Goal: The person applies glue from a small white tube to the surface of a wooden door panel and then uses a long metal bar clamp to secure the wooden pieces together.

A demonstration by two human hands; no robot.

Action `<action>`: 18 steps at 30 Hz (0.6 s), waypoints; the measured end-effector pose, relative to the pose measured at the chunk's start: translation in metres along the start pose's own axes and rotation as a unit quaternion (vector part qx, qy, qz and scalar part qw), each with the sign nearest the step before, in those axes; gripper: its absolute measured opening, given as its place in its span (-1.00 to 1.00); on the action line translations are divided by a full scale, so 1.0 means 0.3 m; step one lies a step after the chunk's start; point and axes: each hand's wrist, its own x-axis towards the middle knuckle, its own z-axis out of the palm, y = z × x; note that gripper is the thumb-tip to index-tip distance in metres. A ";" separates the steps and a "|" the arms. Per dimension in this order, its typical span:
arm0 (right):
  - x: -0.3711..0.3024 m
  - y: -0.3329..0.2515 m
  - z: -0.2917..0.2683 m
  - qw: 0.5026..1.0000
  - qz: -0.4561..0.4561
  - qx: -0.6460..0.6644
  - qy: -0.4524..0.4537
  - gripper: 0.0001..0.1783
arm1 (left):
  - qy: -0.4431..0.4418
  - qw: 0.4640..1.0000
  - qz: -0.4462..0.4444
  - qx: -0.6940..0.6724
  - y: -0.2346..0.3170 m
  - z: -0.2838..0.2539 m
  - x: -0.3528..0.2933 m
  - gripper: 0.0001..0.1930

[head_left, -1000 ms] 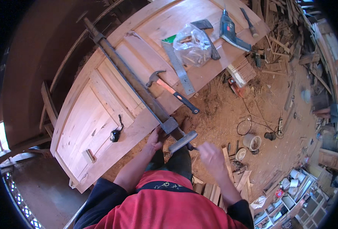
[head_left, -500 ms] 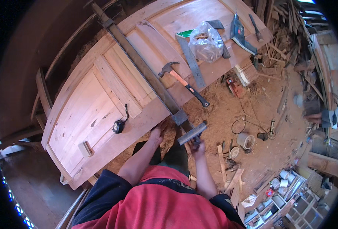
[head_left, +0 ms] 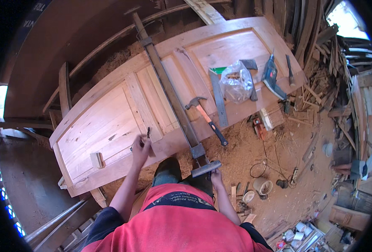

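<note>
A panelled wooden door lies in front of me, with a long metal bar clamp across it. My left hand is at the near part of the door, fingers curled over a black tape measure. It hides most of the tape measure; only its dark strap shows clearly past the fingertips. At the clamp's near end, my right hand is closed around the dark handle under the grey end bar. That grip is partly hidden by the bar.
On the door lie a claw hammer, a metal try square, a plastic bag of small pieces, a power drill, a chisel-like tool and a small wood block. Buckets and cords lie on the sawdust floor; scrap wood is heaped right.
My left hand has risen from below the door's near edge onto the tape measure. The right hand stays at the clamp's end. The whole view has shifted, showing more of the far side.
</note>
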 end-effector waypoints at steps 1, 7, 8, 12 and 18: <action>0.005 0.011 -0.017 0.996 -0.020 -0.076 -0.036 -0.74 | 0.018 1.000 -0.003 0.008 0.062 -0.022 0.079 -0.71; -0.065 -0.162 -0.068 0.984 0.093 -0.085 -0.124 -0.73 | -0.012 0.965 -0.013 0.261 0.024 -0.130 0.506 -0.46; -0.077 -0.219 -0.068 0.985 0.090 -0.086 -0.119 -0.73 | -0.029 0.950 0.009 0.312 0.029 -0.117 0.576 -0.40; -0.160 -0.329 0.032 0.971 0.008 -0.192 -0.145 -0.59 | 0.056 0.954 0.155 0.249 -0.156 -0.177 0.999 -0.51; -0.132 -0.123 0.059 0.935 0.006 -0.355 -0.016 -0.57 | 0.031 0.973 0.092 0.212 -0.076 -0.029 1.775 -0.59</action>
